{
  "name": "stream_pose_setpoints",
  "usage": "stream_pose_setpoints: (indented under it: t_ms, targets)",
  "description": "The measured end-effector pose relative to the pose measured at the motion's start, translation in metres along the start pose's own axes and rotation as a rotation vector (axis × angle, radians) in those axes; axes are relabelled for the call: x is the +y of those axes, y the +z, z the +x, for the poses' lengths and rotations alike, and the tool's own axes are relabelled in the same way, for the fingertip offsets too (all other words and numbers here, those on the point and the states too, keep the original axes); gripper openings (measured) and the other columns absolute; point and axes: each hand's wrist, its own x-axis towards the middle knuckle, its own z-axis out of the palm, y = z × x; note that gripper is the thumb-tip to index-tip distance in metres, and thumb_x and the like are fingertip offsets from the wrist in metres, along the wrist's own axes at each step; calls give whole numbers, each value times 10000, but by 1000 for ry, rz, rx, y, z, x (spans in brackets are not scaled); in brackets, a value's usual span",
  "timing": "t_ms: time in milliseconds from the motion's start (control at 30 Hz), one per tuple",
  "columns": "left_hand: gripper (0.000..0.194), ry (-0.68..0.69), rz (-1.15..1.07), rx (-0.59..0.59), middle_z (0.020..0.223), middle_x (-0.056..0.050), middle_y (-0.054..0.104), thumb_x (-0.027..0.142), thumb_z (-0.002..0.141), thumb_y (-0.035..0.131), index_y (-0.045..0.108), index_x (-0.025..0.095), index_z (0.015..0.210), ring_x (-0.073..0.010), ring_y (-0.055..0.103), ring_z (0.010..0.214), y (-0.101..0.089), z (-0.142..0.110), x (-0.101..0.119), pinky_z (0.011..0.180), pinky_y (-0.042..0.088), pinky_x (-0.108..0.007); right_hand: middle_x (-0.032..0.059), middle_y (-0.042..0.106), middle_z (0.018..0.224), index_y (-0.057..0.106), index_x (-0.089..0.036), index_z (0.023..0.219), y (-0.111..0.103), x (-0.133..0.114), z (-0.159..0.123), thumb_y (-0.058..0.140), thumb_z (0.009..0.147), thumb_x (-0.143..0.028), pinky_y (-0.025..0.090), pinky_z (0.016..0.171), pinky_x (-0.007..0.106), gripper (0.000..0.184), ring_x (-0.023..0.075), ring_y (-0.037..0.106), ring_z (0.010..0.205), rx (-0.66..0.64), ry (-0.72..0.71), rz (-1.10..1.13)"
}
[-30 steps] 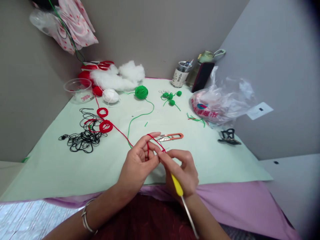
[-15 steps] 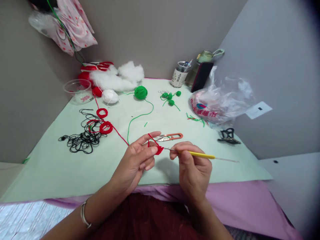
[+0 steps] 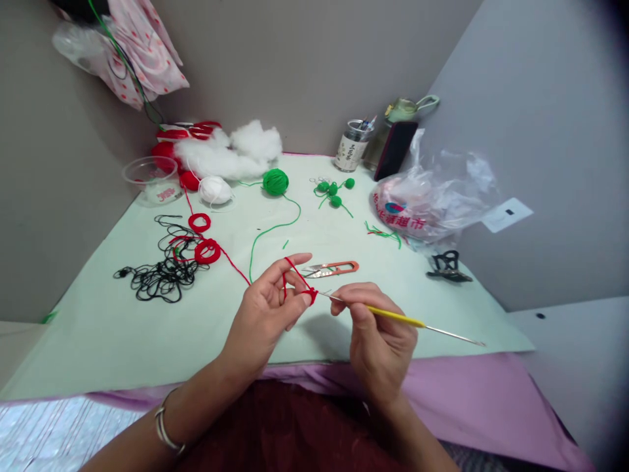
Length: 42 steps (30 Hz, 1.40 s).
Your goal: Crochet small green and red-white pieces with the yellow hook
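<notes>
While the plastic bag (image 3: 437, 193) on the bench (image 3: 147, 341) shows red characters ending in 超市, the print on the clear tub (image 3: 170, 194) and the pen cup (image 3: 348, 155) is too small to read. The left hand (image 3: 263, 305) has its grip pinching a small, bright red crocheted piece (image 3: 311, 297) above the bench, red yarn (image 3: 297, 271) looped over the index finger; the right hand (image 3: 381, 331) grasps a yellow-handled hook (image 3: 396, 316), its metal tip at the piece's edge.
</notes>
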Motion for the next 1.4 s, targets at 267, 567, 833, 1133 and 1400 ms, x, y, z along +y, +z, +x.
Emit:
stream_pose_setpoints:
  t_ms: [267,567,833,1133,1400]
  targets:
    - [326,14,105,-47,777,24,573,230,874,793,822,274,1196,-109,512,686,-5,-1,-2,645,441,-221,11,729,810,806,-230,947,-5,1,6,683,1005,-265,554,651,281,141,137,680,689,7,207,240]
    - [342,-27,-85,-136,951,-23,707,229,841,857,824,264,1179,-147,619,830,-3,0,-2,815,523,-278,15,713,798,792,-225,917,-4,3,10,714,976,-326,563,615,279,140,134,662,648,55,250,237]
    - [302,-90,-110,-85,851,3,671,269,854,847,828,246,1154,-125,623,732,-2,0,1,719,454,-257,14,705,788,788,-228,933,-6,-1,6,672,1008,-273,556,642,290,146,147,668,688,13,163,166]
    - [165,-88,-114,-38,812,0,685,274,807,871,813,197,941,-138,634,728,1,1,-1,729,454,-277,4,730,837,782,-243,1007,-4,-3,1,626,1007,-128,544,677,304,194,152,674,756,-21,24,-1]
    - [141,-59,-85,-23,814,9,687,260,812,862,814,209,935,-137,639,733,1,0,-1,753,469,-282,7,720,807,781,-247,991,-5,-3,1,630,1011,-155,546,650,310,178,163,672,737,0,35,-52]
